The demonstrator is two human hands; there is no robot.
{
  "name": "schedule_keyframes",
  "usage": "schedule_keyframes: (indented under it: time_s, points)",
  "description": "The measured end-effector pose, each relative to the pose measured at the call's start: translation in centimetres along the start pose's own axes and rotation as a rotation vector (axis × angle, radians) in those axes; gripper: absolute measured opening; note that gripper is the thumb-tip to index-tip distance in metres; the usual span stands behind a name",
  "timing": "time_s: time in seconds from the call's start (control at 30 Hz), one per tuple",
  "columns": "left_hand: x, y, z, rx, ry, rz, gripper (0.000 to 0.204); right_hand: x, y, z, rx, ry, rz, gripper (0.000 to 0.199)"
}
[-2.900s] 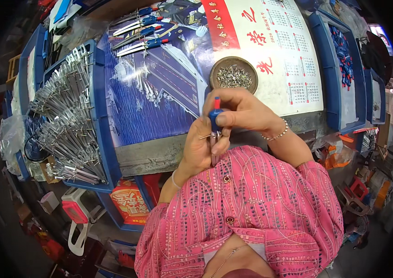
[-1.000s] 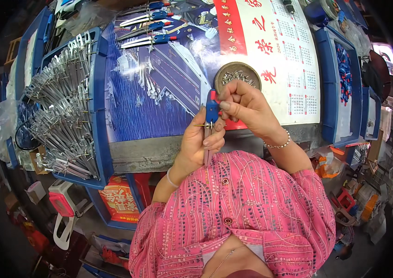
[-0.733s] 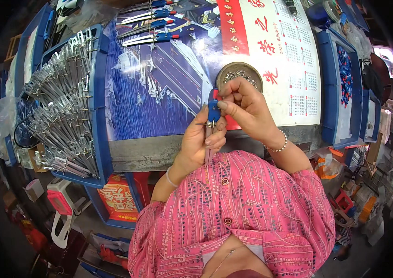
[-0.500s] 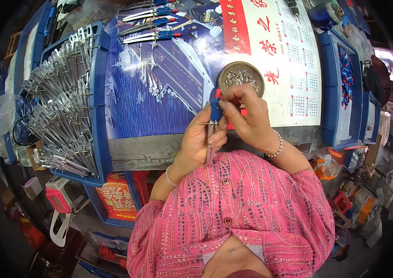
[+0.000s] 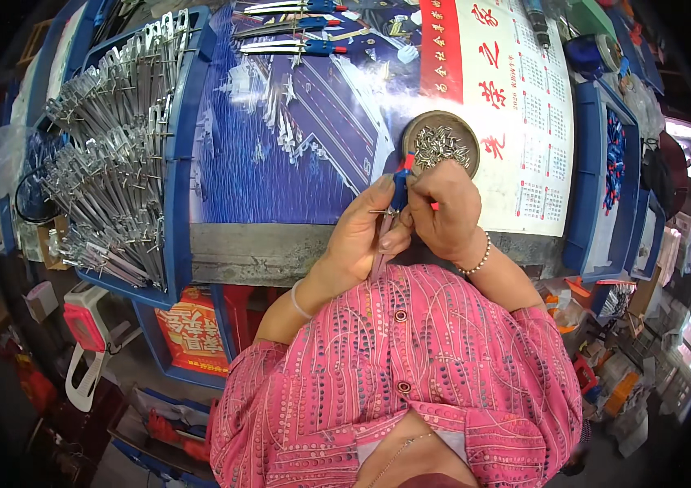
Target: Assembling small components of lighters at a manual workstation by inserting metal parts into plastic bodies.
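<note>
Near the bench's front edge, my left hand (image 5: 359, 230) is closed around a small knife (image 5: 399, 192) with a blue handle and red tip, its metal blade pointing down toward my shirt. A thin metal crosspiece sticks out where handle and blade meet. My right hand (image 5: 449, 210) is closed, its fingertips bunched against the handle's right side. A bright red bit shows beneath that hand; what its fingers hold is hidden. Just beyond my hands stands a round bowl (image 5: 443, 116) with many small metal pins (image 5: 441, 148) in it.
At left, a blue tray (image 5: 177, 163) is heaped with metal blades (image 5: 109, 163). Several blue-handled knives (image 5: 297, 47) lie at the far side on a printed poster (image 5: 272, 179). A blue bin (image 5: 602, 224) at right holds blue-and-red handle parts (image 5: 614, 159). A stool (image 5: 89, 325) stands lower left.
My right hand has turned, its fingers now bunched lower against the handle. Both hands and the knife appear shifted slightly right in view, and the bench scene has shifted too.
</note>
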State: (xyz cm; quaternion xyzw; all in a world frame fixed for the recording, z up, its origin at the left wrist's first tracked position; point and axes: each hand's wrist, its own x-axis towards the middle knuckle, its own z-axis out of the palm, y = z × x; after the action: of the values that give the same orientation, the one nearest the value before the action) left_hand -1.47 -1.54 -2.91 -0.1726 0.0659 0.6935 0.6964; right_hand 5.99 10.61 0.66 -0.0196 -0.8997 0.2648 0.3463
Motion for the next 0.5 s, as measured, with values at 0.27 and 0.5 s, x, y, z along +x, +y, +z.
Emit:
schedule_keyframes:
  time_s: [0.27,0.5]
  points:
    - [-0.9,0.6,1.1,0.185,-0.103,0.087,0.028,0.5,-0.8,-0.8,0.747,-0.007,0.678,0.021]
    - [-0.7,0.4,2.3,0.254,-0.092,0.007,0.039,0.0,0.6,-2.6,0.77,-0.369,0.671,0.023]
